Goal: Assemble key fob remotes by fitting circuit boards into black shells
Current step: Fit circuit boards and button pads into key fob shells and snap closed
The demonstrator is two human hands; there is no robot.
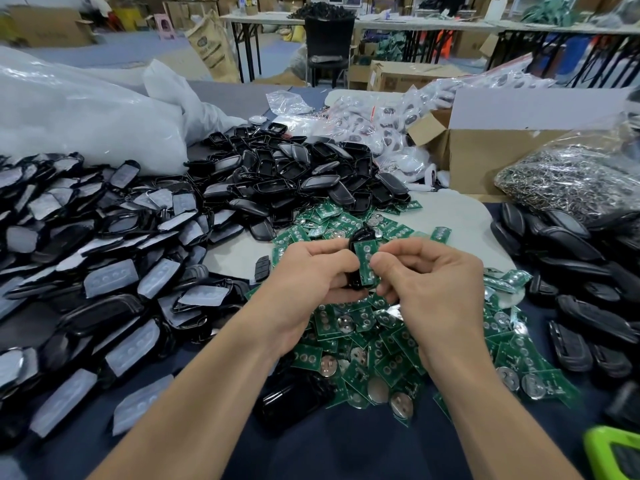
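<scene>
My left hand (311,271) grips a black key fob shell (358,239) above the table's middle. My right hand (429,275) pinches a green circuit board (365,263) and holds it against the shell's open side. Below both hands spreads a heap of green circuit boards (377,341) with round coin cells. A pile of empty black shells (294,178) lies behind the hands. Shells with clear button pads (104,258) cover the left side of the table.
Black fobs (571,271) lie in rows on the right. A bag of metal key rings (568,178) and an open cardboard box (485,150) stand at back right. White plastic bags (86,109) sit at back left. A green object (613,452) shows at the bottom right corner.
</scene>
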